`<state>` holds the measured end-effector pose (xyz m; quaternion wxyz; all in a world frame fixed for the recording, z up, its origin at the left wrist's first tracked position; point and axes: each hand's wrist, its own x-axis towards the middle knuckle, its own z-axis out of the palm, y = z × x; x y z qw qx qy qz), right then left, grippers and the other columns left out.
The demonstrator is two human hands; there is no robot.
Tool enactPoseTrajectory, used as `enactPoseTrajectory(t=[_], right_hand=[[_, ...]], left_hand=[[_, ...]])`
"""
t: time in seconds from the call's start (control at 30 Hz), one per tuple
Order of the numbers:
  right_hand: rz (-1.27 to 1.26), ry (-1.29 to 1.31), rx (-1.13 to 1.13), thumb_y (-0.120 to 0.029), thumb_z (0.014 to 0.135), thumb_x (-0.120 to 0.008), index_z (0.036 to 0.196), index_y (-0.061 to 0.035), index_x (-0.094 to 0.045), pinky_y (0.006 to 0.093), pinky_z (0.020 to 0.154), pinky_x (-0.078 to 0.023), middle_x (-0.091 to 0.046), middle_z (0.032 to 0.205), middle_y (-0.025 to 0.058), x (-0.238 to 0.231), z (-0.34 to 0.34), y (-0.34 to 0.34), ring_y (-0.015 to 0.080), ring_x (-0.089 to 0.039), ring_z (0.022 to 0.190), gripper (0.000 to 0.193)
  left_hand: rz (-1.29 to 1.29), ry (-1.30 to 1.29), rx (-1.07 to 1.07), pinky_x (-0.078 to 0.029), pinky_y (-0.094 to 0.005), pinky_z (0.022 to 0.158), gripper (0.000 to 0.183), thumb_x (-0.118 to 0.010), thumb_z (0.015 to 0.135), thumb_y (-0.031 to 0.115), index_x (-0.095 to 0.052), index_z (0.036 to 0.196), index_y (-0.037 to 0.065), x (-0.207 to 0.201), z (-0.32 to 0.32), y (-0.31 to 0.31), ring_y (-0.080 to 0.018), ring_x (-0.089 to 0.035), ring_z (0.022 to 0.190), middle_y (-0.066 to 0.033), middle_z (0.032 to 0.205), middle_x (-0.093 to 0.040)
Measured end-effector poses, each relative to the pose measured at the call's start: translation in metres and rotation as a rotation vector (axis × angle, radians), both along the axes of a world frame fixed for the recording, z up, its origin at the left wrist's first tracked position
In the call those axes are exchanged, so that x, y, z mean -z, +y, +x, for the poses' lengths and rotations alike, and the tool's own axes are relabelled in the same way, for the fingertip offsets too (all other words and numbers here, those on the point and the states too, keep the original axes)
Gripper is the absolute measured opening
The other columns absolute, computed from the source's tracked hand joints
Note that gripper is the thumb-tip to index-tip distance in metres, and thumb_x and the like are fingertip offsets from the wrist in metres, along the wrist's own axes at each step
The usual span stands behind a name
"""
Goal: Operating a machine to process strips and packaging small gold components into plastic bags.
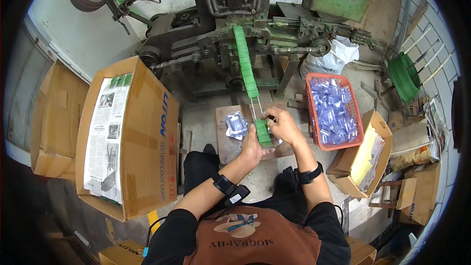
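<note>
Brown, black-sleeved shirt point(260, 243) nearest; left hand point(251, 148) cradles a block of thin green pieces point(263, 135) below twin metal rods point(253, 108), right hand point(284, 126) against it, grip unclear. Seemingly collecting; next calls for squaring it.

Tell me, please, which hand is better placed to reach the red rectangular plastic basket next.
Probably the right hand: it is nearer the red rectangular plastic basket, which stands on that side. The left hand is farther away and seems to hold the stack of flat green pieces.
</note>
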<state>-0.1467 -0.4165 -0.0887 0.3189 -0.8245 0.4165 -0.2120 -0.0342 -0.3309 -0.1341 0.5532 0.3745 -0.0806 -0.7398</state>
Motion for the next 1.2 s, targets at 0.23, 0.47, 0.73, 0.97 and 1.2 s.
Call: enactPoseTrajectory(t=[0.23, 0.47, 0.73, 0.97, 1.2], right_hand=[[-0.106, 0.037, 0.101, -0.011, 0.079, -0.054, 0.093, -0.0075, -0.061, 0.0445, 0.076, -0.047, -0.062, 0.088, 0.0161, -0.001, -0.006, 0.030, 0.0354, -0.059, 0.088, 0.016], [-0.225, -0.031, 0.145, -0.002, 0.072, -0.052, 0.085, -0.0016, -0.061, 0.0423, 0.075, -0.046, -0.056, 0.083, 0.0167, -0.020, -0.005, 0.046, 0.0365, -0.055, 0.084, 0.015], [-0.081, -0.414, 0.543, 0.001, 0.071, -0.053, 0.087, -0.0001, -0.067, 0.0308, 0.068, -0.047, -0.065, 0.080, 0.0135, 0.062, -0.056, 0.036, 0.0209, -0.061, 0.072, 0.021], [0.058, 0.342, 0.490, -0.030, 0.083, -0.056, 0.124, -0.0131, -0.053, 0.0415, 0.091, -0.044, -0.048, 0.130, 0.0187, 0.115, -0.054, 0.062, 0.0362, -0.053, 0.111, 0.044], [-0.081, 0.452, 0.443, -0.021, 0.080, -0.064, 0.101, -0.0042, -0.062, 0.0467, 0.070, -0.049, -0.063, 0.090, 0.0219, 0.171, -0.046, 0.040, 0.0390, -0.062, 0.080, 0.027]], left_hand=[[0.080, -0.009, 0.066, -0.053, -0.0377, 0.057, 0.053, -0.022, 0.094, 0.057, -0.051, 0.109, 0.016, 0.002, 0.007, -0.016, -0.0219, -0.063, 0.077, -0.0049, 0.093, -0.063], [0.085, -0.197, 0.128, -0.050, -0.0304, 0.051, 0.033, -0.042, 0.094, 0.041, -0.055, 0.106, 0.012, -0.018, 0.014, -0.010, -0.0186, -0.064, 0.073, -0.0052, 0.089, -0.066], [0.015, -0.190, 0.563, -0.046, -0.0263, 0.042, 0.029, -0.048, 0.093, 0.033, -0.058, 0.097, 0.006, -0.045, 0.036, 0.041, -0.0225, -0.065, 0.067, -0.0117, 0.087, -0.065], [-0.261, -0.391, 0.435, -0.055, -0.0288, 0.049, 0.039, -0.048, 0.094, 0.038, -0.058, 0.107, 0.002, -0.137, 0.120, 0.049, -0.0229, -0.068, 0.069, -0.0096, 0.080, -0.062], [-0.155, -0.944, -0.096, -0.047, -0.0230, 0.041, 0.031, -0.053, 0.092, 0.031, -0.059, 0.104, 0.003, -0.196, 0.314, 0.060, -0.0153, -0.065, 0.063, -0.0075, 0.080, -0.064]])
